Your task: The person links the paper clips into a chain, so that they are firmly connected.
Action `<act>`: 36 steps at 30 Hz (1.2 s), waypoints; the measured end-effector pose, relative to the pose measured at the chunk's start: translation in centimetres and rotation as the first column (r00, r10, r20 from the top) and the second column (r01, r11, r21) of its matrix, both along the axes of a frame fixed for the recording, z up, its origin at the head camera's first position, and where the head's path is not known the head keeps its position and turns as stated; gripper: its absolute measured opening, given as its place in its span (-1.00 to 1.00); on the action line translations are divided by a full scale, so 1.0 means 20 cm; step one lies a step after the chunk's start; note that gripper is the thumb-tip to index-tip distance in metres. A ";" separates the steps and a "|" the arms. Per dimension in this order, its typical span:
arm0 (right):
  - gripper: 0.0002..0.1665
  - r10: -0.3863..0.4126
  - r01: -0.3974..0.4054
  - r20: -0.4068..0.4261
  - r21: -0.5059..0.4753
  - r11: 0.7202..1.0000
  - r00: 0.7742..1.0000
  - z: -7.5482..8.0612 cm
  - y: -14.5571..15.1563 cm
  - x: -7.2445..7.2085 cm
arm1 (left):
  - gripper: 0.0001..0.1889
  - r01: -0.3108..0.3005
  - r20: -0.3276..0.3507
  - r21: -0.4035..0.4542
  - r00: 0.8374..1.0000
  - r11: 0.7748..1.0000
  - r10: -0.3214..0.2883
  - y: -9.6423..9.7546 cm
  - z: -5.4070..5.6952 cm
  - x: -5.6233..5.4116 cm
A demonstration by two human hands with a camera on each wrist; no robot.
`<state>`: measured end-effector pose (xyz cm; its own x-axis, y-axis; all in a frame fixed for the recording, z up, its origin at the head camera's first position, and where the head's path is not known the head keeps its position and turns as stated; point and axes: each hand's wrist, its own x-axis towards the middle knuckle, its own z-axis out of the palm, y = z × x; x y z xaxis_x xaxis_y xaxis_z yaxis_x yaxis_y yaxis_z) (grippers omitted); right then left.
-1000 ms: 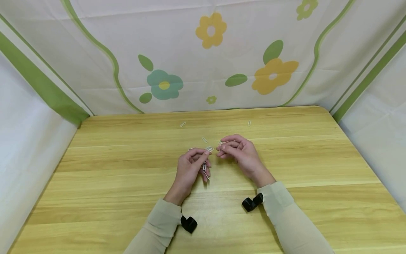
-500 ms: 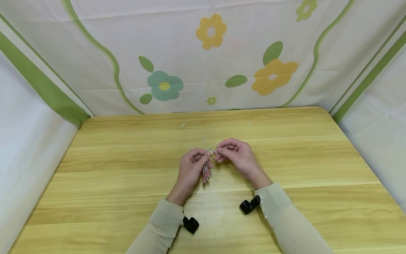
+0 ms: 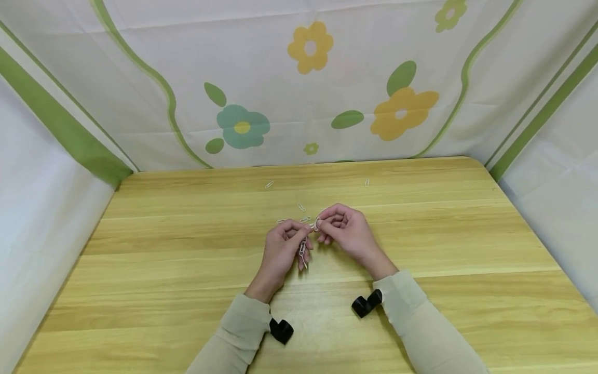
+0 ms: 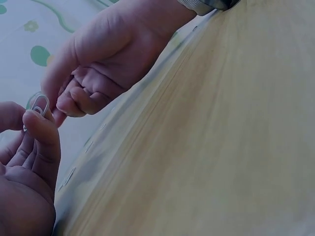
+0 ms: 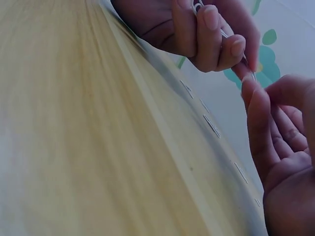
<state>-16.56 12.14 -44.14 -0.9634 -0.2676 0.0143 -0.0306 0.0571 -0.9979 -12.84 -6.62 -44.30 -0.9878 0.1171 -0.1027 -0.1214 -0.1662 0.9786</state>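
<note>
– What's in the left hand (image 3: 282,248)?
– A pinched paperclip chain (image 3: 302,248), its end clip (image 3: 312,226) pointing at the right hand (image 3: 350,234).
– And there?
– A paperclip (image 3: 317,224) pinched crosswise at that end; whether they're linked, I can't tell.

Wood-grain table (image 3: 163,270); behind it, white cloth (image 3: 364,31) printed with orange flowers (image 3: 412,110), teal flower (image 3: 242,127), green leaves (image 3: 348,119).

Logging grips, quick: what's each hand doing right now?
Left hand: closed, holding paper clips.
Right hand: closed, pinching another paper clip.
</note>
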 end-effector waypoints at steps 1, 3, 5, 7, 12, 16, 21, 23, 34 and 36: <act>-0.85 -0.004 0.004 -0.013 0.021 1.000 1.000 0.00 0.00 0.00 | -0.84 -0.002 0.003 -0.002 1.000 1.000 0.002 0.00 0.00 0.00; -0.87 -0.010 0.012 -0.039 0.060 0.998 0.999 0.00 0.00 0.00 | -0.85 -0.008 0.011 -0.004 1.000 1.000 0.008 0.00 0.00 0.00; -0.89 -0.011 0.016 -0.064 0.090 0.996 0.998 -0.01 0.00 0.01 | -0.86 -0.014 0.020 -0.003 1.000 1.000 0.014 0.00 0.00 0.00; -0.91 -0.001 0.011 -0.089 0.120 0.993 0.996 -0.01 0.00 0.01 | -0.84 -0.023 0.032 -0.003 0.999 1.000 0.023 0.00 0.00 -0.01; -0.89 0.026 -0.001 -0.133 0.180 0.984 0.991 -0.01 -0.01 0.02 | -0.80 -0.056 0.053 0.012 0.997 0.998 0.055 -0.01 0.00 -0.01; -0.83 -0.018 0.042 -0.138 0.170 0.985 0.990 -0.01 0.00 0.01 | -0.77 -0.068 0.044 0.029 0.997 0.997 0.067 -0.01 0.00 -0.01; -0.78 -0.065 0.067 -0.072 0.022 0.998 0.995 -0.01 0.01 -0.01 | -0.77 -0.059 0.026 0.063 0.998 0.996 0.057 0.00 0.00 -0.02; -0.78 -0.083 0.081 -0.047 -0.034 0.996 0.995 -0.01 0.01 -0.01 | -0.78 -0.048 0.026 0.076 0.999 0.996 0.047 0.00 0.00 -0.02; -0.85 -0.099 0.103 0.037 -0.137 0.985 0.994 -0.01 0.03 -0.01 | -0.75 0.033 0.030 0.069 0.999 0.997 -0.035 -0.01 0.01 0.00; -0.86 -0.083 0.087 0.035 -0.132 0.987 0.996 -0.01 0.03 -0.01 | -0.76 0.042 0.025 0.065 0.999 0.997 -0.044 -0.02 0.01 0.01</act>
